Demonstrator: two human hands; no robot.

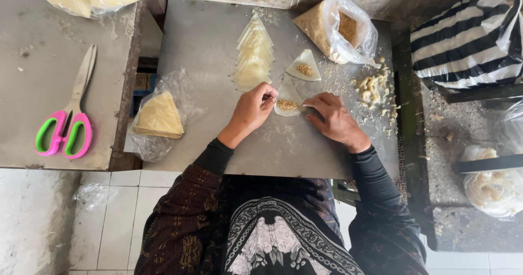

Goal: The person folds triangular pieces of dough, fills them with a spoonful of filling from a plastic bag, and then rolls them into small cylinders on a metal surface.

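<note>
With my left hand (251,109) pinching the pale triangular pastry wrapper (287,96) and my right hand (333,119) fingertips pressing its right edge, I judge the brown crumb filling (287,105) may spill if the fold tilts.

Pale triangular wrapper (287,96), crumb-filled; flat on table

Pale yellow wrappers (254,54) lay on the grey bench (207,40); the scissors (68,114) showed pink-and-green handles, and the far-right cloth (468,40) was black-and-white striped.
</note>
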